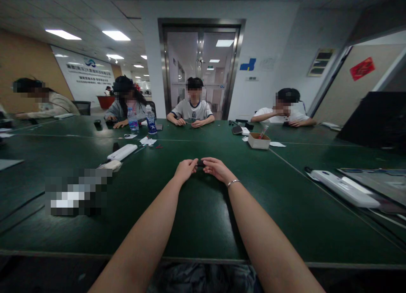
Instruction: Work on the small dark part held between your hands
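Note:
Both my arms reach forward over the dark green table (pixel 196 217). My left hand (pixel 185 169) and my right hand (pixel 215 168) meet at the fingertips, pinched from either side on a small dark object (pixel 200 162) held just above the tabletop. The object is too small to name. A thin bracelet circles my right wrist (pixel 233 182).
A small cardboard box (pixel 259 141) stands ahead to the right. Two water bottles (pixel 151 120) and a white power strip (pixel 122 151) lie ahead left, another white strip (pixel 344 188) at right. Several people sit along the far side. A glass door is behind them.

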The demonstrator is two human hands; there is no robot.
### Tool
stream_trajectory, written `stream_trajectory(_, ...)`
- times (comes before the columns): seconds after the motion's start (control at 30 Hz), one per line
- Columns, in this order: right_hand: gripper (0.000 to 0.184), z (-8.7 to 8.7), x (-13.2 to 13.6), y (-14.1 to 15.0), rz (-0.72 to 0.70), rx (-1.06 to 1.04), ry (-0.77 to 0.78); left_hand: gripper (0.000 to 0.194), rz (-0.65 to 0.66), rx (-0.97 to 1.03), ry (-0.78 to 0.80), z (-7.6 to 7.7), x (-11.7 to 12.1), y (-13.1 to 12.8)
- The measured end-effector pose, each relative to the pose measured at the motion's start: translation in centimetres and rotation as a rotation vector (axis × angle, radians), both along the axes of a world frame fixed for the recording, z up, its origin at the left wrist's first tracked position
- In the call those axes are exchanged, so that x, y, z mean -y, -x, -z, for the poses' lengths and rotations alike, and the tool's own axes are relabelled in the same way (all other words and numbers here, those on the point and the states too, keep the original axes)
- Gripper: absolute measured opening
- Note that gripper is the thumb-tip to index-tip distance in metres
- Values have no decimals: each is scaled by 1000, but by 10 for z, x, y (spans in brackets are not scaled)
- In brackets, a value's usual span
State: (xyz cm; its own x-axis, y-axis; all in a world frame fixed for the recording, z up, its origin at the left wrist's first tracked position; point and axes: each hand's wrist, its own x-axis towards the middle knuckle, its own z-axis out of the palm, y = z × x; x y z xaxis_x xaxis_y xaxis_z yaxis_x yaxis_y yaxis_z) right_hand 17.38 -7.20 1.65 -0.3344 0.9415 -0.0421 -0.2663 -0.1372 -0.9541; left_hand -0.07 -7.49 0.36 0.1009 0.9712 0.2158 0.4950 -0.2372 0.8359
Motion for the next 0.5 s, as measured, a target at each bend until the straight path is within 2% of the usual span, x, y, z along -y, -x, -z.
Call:
stream_trajectory(0.13,5,-1,0,3,11,44,2,46,-38,-78,-86,-3,3,-1)
stream_trajectory(0.37,10,1,-1,4,10,51,13,20,19,125,-199,-1,4,-3)
stream_trajectory(0.43,9,0,-1,4,8,40,10,18,31,146,-192,-1,3,-3)
stream_trajectory(0.5,10,0,-1,3,2,26,14,25,1,145,-209,-8,4,-6)
